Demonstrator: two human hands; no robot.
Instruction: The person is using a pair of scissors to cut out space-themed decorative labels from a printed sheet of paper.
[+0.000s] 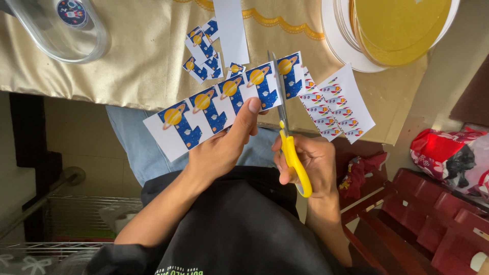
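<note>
The left hand [220, 150] pinches a printed paper strip [224, 104] with its thumb on top, holding it above the lap at the table [127, 61] edge. The right hand [310, 165] grips yellow-handled scissors [286, 127], blades slicing between 2 planet designs. Cut pieces [204, 51] lie on the table.

— What did the left hand [220, 147] hold?
— A printed strip [224, 104] of planet pictures, thumb on top.
— And the right hand [310, 165]?
— It gripped yellow-handled scissors [288, 132], blades across the strip, above the gold tablecloth [137, 56].
</note>
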